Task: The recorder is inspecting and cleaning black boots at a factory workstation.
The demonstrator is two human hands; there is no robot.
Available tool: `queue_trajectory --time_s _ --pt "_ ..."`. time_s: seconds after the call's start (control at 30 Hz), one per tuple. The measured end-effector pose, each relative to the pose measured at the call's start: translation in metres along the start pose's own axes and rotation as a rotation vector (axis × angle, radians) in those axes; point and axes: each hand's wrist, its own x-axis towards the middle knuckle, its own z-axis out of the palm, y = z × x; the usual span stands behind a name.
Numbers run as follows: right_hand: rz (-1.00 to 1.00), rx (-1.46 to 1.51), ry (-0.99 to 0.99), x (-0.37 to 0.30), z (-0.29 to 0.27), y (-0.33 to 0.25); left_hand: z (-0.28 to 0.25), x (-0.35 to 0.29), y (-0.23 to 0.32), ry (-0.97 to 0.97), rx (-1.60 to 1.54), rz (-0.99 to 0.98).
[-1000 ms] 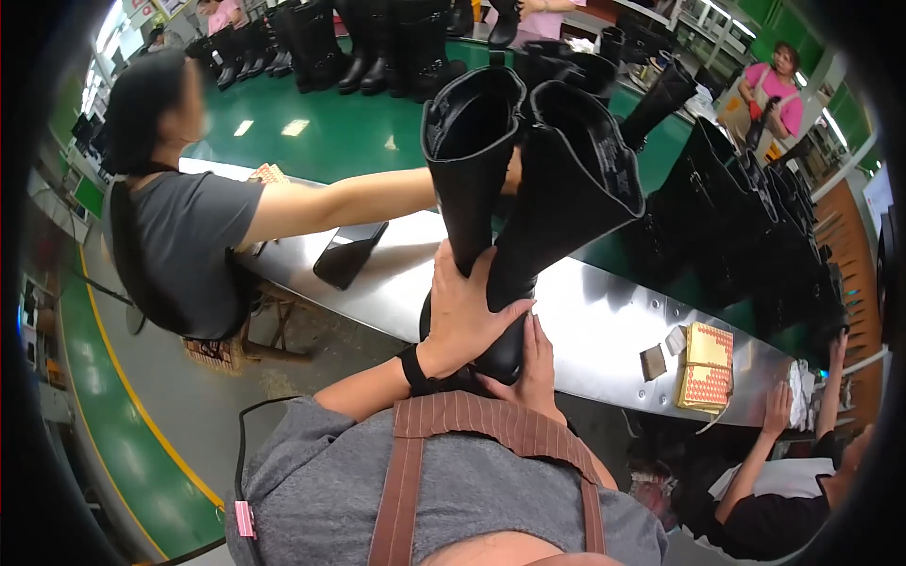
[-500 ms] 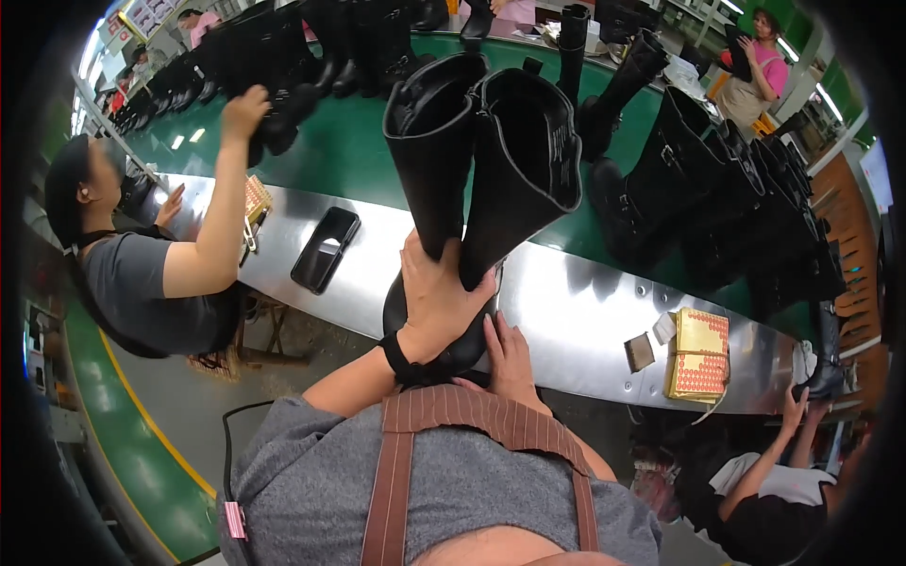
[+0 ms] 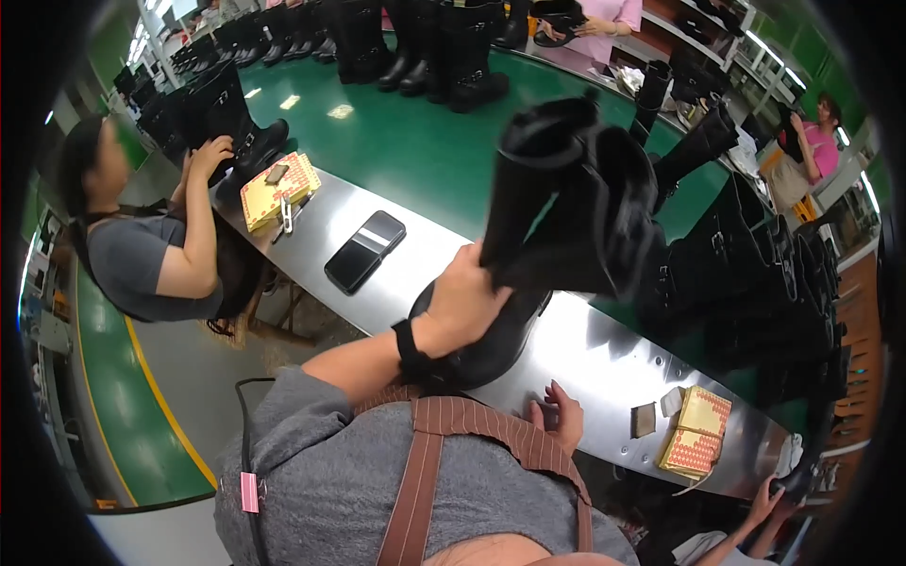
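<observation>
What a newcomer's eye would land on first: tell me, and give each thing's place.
The tall black boots in the middle, gripped by the left hand, stand out first. Next comes the bright green table behind them, with more black boots along its far side. On the metal strip along its near edge, a black phone lies to the left and a yellow-and-red bundle to the right.

The worktop (image 3: 595, 377) is smooth, shiny metal; a glossy green surface (image 3: 415, 151) lines its far edge. Near its front edge, the smartphone (image 3: 366, 253) has a glassy screen; toward its right end, the bundle (image 3: 698, 429) looks like paper. The black boots (image 3: 566, 259) look leathery.
</observation>
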Motion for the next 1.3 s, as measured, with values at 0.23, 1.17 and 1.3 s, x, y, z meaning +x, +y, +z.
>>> queue_trajectory --time_s 0.23,1.17,1.3 --pt "0.075 -0.14 0.069 0.011 -0.001 0.012 0.022 0.157 -0.066 0.013 -0.003 0.03" --pt "0.3 -0.354 -0.061 0.012 0.005 0.021 0.194 0.385 -0.148 -0.681 0.815 -0.234" --pt "0.203 -0.324 0.029 0.018 0.006 0.006 0.161 0.332 -0.101 -1.002 0.573 0.006"
